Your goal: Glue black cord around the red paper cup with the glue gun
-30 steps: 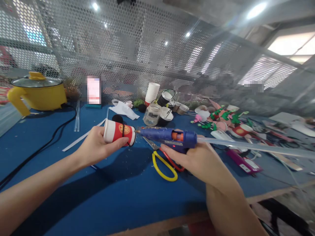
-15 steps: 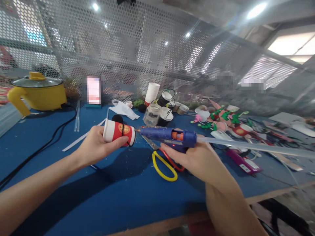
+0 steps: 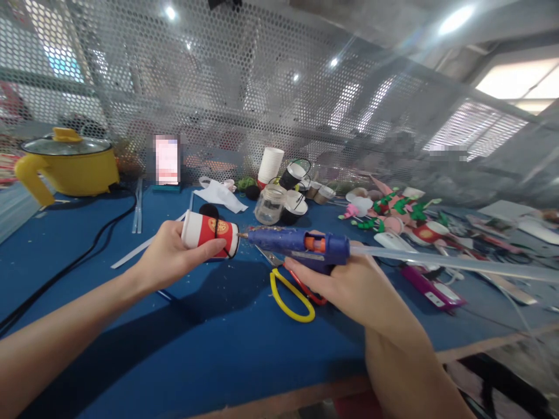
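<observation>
My left hand (image 3: 174, 256) is closed around a red and white paper cup (image 3: 205, 231) tipped on its side, its base facing right. A black cord runs across the cup's red band and gold emblem. In my right hand (image 3: 345, 279) is a blue hot glue gun (image 3: 292, 241), its nozzle pointing left at the edge of the cup's base. A long clear glue stick (image 3: 419, 259) sticks out of the gun's back end. Beneath the gun lie scissors (image 3: 292, 297) with one yellow and one red handle loop, their blades partly hidden.
Behind my hands stand a clear jar (image 3: 269, 203), a stack of white cups (image 3: 269, 166) and black-and-white cups (image 3: 294, 206). A yellow electric pot (image 3: 72, 169) is at the left. Green and pink craft pieces (image 3: 393, 206) and a purple power strip (image 3: 430, 287) lie right.
The cup has turned slightly in my left hand and shifted a little left. The glue gun's nozzle stays at its base edge, and the gun's red light no longer shows.
</observation>
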The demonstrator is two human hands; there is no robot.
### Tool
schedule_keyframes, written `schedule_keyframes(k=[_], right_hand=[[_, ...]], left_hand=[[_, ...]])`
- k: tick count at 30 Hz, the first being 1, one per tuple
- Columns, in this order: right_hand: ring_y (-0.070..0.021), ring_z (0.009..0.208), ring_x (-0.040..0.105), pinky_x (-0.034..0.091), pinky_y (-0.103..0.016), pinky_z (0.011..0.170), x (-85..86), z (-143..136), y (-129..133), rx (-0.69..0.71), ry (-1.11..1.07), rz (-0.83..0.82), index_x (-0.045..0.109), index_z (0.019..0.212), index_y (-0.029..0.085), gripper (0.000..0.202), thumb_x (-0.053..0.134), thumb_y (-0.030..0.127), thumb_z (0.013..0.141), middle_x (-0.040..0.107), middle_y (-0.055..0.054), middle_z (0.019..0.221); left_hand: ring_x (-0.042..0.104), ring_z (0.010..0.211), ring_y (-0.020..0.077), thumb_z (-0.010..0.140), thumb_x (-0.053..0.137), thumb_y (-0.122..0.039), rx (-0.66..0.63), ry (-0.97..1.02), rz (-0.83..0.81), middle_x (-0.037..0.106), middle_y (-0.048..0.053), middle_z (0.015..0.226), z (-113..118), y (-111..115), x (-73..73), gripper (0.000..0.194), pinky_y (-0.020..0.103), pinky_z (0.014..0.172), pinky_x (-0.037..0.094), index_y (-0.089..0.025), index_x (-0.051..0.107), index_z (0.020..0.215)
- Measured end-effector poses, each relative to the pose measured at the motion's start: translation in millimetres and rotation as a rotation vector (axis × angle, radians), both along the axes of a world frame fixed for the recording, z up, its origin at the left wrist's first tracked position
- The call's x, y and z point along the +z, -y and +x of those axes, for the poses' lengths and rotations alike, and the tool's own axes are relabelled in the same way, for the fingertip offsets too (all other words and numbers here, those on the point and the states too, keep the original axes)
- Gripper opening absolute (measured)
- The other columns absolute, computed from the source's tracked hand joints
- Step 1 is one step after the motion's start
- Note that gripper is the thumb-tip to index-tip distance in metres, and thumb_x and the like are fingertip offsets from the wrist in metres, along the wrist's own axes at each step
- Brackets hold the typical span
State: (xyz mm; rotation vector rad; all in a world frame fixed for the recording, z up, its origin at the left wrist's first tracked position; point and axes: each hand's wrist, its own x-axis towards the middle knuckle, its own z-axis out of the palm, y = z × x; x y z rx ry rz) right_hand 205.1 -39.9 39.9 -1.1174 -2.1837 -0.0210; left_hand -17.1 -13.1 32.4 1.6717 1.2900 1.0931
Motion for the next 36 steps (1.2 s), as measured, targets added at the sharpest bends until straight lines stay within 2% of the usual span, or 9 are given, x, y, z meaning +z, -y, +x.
schedule_keyframes(k=[5, 14, 21, 32, 36], right_hand=[[-0.0146, 0.05, 0.052, 0.044, -0.026, 0.054, -2.5, 1.0, 0.3, -0.03, -0.003, -0.06, 0.053, 0.059, 0.02, 0.021, 0.046, 0.026, 0.079, 0.054, 0.0, 0.054], [-0.014, 0.047, 0.051, 0.042, -0.025, 0.047, -1.5, 0.3, 1.9, -0.04, 0.052, -0.051, 0.056, 0.063, 0.021, 0.019, 0.046, 0.024, 0.079, 0.056, 0.0, 0.053], [-0.0132, 0.048, 0.052, 0.043, -0.024, 0.048, -2.3, 1.0, 3.2, -0.03, 0.07, -0.073, 0.057, 0.069, 0.02, 0.015, 0.047, 0.023, 0.079, 0.058, 0.0, 0.058], [-0.0125, 0.049, 0.053, 0.042, -0.022, 0.047, -4.2, 1.8, 2.6, -0.026, 0.075, -0.082, 0.054, 0.068, 0.02, 0.011, 0.049, 0.023, 0.078, 0.058, 0.001, 0.06], [-0.0124, 0.05, 0.053, 0.041, -0.022, 0.047, -5.5, 2.1, 2.0, -0.065, 0.101, -0.079, 0.053, 0.069, 0.02, 0.012, 0.048, 0.024, 0.079, 0.058, 0.0, 0.061]], left_hand=[[0.036, 0.044, 0.0045, 0.061, 0.065, -0.024, 0.007, 0.022, -0.008, 0.05, -0.005, 0.049, -0.7, -0.4, -0.1, 0.014, 0.015, 0.038, 0.029, -0.011, 0.059, 0.06], [0.049, 0.047, 0.0094, 0.059, 0.067, -0.024, 0.005, 0.066, -0.024, 0.061, -0.001, 0.054, -2.1, -3.5, -2.2, 0.011, 0.018, 0.043, 0.039, -0.014, 0.063, 0.062], [0.05, 0.05, 0.0084, 0.062, 0.067, -0.023, -0.005, 0.118, -0.068, 0.064, -0.001, 0.057, -2.0, -2.4, -1.1, 0.012, 0.017, 0.046, 0.041, -0.012, 0.064, 0.065], [0.045, 0.046, 0.006, 0.061, 0.067, -0.022, 0.014, 0.088, -0.042, 0.06, -0.003, 0.052, -0.7, -1.9, -0.5, 0.011, 0.015, 0.04, 0.034, -0.011, 0.062, 0.062], [0.044, 0.047, 0.0061, 0.061, 0.067, -0.022, 0.005, 0.081, -0.032, 0.059, -0.003, 0.052, -0.9, -2.1, -0.7, 0.012, 0.015, 0.041, 0.035, -0.011, 0.063, 0.061]])
